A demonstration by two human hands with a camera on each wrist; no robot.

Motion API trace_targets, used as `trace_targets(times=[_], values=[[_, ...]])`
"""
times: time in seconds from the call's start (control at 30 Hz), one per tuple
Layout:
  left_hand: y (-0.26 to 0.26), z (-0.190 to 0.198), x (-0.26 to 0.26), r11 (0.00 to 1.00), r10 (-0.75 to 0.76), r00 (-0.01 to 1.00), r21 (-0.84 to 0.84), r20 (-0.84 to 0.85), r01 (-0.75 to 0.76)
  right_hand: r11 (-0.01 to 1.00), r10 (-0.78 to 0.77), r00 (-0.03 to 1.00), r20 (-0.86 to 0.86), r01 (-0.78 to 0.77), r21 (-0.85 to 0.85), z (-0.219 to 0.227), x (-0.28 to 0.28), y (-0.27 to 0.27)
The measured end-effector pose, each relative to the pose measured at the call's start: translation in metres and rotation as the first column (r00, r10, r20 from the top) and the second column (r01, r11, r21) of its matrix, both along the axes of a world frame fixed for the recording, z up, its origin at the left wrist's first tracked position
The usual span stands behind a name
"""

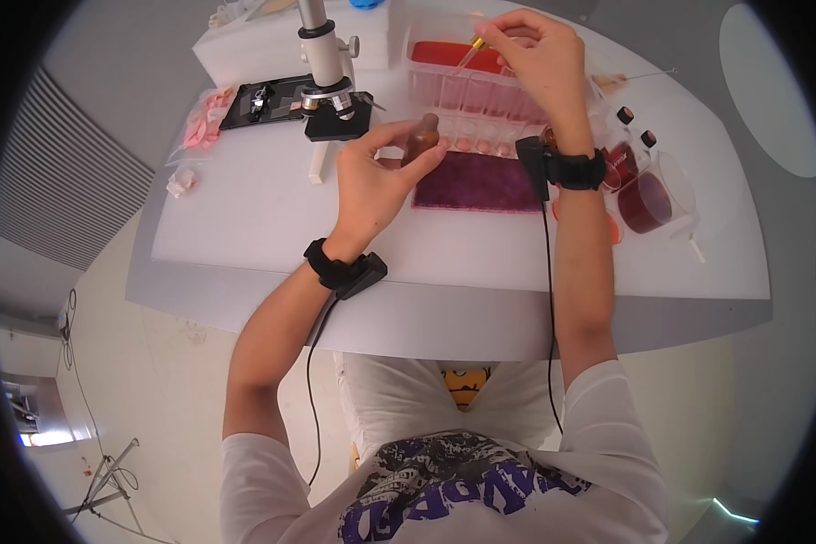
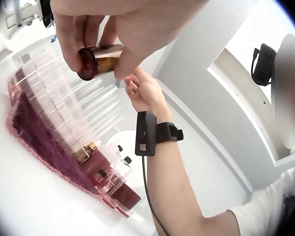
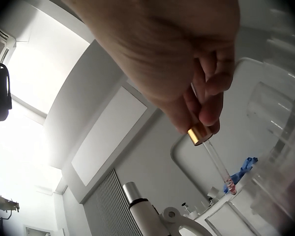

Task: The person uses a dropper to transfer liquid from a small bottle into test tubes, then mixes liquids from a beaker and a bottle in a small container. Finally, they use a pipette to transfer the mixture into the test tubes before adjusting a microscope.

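In the head view, my left hand [image 1: 372, 190] holds a small amber glass bottle [image 1: 422, 142] between thumb and fingers, above the near side of a purple cloth mat [image 1: 480, 184]. My right hand [image 1: 546, 71] pinches a glass dropper [image 1: 469, 58] by its top, with the gold collar showing below the fingertips. Its tube slants down over a clear plastic rack [image 1: 473, 98] with tall tube-like compartments. Pinkish liquid shows near the tip of the dropper tube [image 3: 217, 162] in the right wrist view. The bulb is hidden by the fingers.
Left of the rack stands a microscope [image 1: 325, 59], with an open black case [image 1: 265, 102] and a bag of pink pieces [image 1: 207, 120] beyond it. At right are a beaker of dark red liquid [image 1: 646, 201] and small black-capped bottles. Small clear cups [image 1: 482, 145] line the mat's far edge.
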State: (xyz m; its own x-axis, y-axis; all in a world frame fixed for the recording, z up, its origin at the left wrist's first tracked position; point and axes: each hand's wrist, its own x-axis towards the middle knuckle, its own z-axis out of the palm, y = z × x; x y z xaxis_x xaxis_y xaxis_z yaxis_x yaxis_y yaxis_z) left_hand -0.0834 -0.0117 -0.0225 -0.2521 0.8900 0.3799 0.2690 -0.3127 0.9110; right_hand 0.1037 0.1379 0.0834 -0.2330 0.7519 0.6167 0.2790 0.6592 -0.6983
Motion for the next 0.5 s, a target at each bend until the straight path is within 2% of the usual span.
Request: trace_targets(times=[0.07, 0.13, 0.23, 0.5], values=[[0.0, 0.0, 0.0, 1.0, -0.001, 1.0, 0.001, -0.005, 0.001, 0.999, 0.019, 1.0, -0.005, -0.019, 0.043, -0.003, -0.002, 0.001], [0.0, 0.0, 0.0, 1.0, -0.004, 1.0, 0.009, -0.013, 0.004, 0.994, -0.096, 0.989, 0.111, 0.089, 0.07, -0.001, -0.004, -0.004], [-0.001, 0.001, 0.0, 1.0, -0.002, 1.0, -0.01, -0.009, 0.002, 0.989, -0.091, 0.989, 0.113, 0.077, 0.125, -0.001, -0.005, -0.006], [0.0, -0.001, -0.001, 1.0, -0.011, 1.0, 0.001, 0.006, 0.011, 0.992, -0.056, 0.992, 0.115, 0.042, 0.116, 0.002, -0.006, -0.01]])
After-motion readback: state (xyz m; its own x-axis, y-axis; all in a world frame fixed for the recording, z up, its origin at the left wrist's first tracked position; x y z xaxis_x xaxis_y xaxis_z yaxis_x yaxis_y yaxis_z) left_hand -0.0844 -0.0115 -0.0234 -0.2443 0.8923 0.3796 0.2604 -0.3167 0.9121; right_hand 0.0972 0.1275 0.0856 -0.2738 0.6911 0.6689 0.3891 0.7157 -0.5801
